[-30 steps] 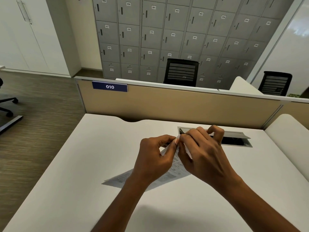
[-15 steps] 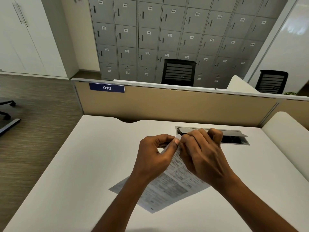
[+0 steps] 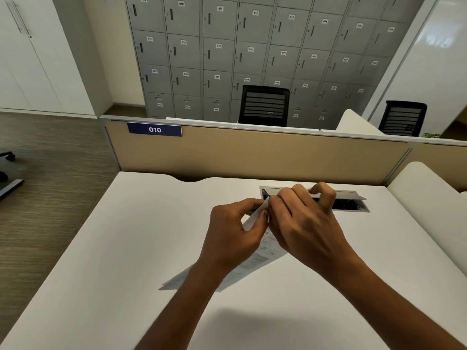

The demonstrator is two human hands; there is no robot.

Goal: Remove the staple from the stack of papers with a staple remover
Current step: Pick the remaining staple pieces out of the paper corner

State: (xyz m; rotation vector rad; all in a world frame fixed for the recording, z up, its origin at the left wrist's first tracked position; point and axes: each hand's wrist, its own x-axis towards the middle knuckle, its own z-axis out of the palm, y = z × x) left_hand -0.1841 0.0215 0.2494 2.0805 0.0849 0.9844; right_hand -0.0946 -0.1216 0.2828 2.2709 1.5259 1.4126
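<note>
Single head-worn camera looks forward and down, close over the white desk.

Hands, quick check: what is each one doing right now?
Left hand: closed, pinching the raised corner of the white printed stack of papers.
Right hand: closed at that same corner; whatever it grips is hidden by its fingers.

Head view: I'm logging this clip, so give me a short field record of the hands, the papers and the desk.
left hand: pinches the papers' raised corner
right hand: closed at that same corner; tool hidden
papers: printed stack, corner lifted off the desk
staple: not visible
desk: white, open cable hatch behind the hands
partition label: 010
</note>
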